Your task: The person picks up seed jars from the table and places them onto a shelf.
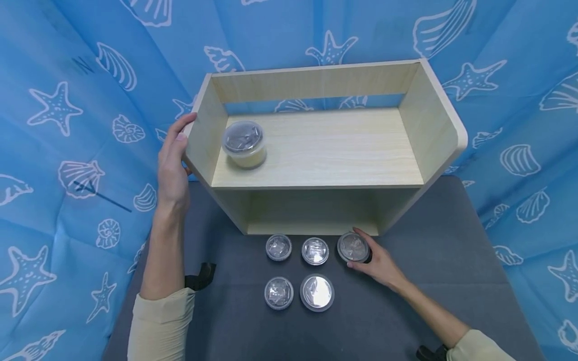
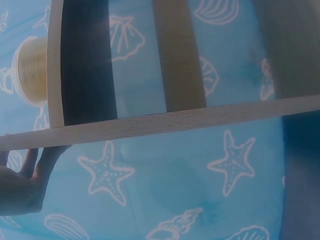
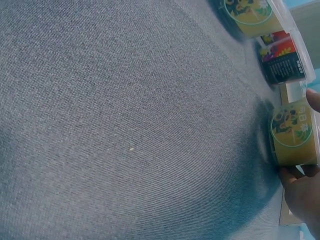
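A two-tier pale wooden shelf [image 1: 316,184] stands ahead. My left hand [image 1: 172,163] rests against the outside of its left side panel, fingers fairly straight along the edge. In the left wrist view, the fingers of that hand [image 2: 27,182] meet the panel edge [image 2: 150,124]. With thumb and fingers around its sides, my right hand [image 1: 381,264] grips a round lidded tub [image 1: 353,246] just in front of the shelf's lower right. In the right wrist view, this tub [image 3: 292,132] has a yellow printed side. Another lidded tub [image 1: 244,144] sits on the upper tier, at the left.
Several clear-lidded tubs stand on the grey cloth before the shelf: a back left one [image 1: 278,247], a back middle one [image 1: 315,251], a front left one [image 1: 278,293] and a larger front one [image 1: 317,293]. A blue seashell curtain [image 1: 99,210] hangs behind and beside the table.
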A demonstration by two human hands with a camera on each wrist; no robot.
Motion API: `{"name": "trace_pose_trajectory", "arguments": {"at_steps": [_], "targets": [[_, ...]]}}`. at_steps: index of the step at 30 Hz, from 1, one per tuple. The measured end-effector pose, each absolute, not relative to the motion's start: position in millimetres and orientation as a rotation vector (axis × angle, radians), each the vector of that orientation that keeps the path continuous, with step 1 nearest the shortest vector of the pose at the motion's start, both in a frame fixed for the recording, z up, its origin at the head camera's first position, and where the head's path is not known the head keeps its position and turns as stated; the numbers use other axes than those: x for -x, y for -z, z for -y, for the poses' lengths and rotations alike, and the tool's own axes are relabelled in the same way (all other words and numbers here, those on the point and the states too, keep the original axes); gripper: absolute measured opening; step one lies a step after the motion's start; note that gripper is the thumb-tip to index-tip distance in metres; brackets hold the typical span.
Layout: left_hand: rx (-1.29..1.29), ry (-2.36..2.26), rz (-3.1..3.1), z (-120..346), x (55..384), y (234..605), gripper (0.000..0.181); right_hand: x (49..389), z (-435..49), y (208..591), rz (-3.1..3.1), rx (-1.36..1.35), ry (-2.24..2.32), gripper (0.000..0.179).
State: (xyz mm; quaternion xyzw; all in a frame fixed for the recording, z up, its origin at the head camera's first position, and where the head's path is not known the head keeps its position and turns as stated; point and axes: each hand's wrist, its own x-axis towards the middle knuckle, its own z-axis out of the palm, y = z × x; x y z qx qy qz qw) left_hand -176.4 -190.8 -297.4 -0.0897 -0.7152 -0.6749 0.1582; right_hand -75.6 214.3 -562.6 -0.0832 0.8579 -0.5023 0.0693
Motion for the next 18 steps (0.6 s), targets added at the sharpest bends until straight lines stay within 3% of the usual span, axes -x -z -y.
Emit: {"name": "trace_pose_trajectory", "arguments": {"at_steps": [18], "targets": [[0.238,1.930,2.029,189,177,298,0.042,74,-220,546,-2.642,0.251,1.478,0.090]]}}
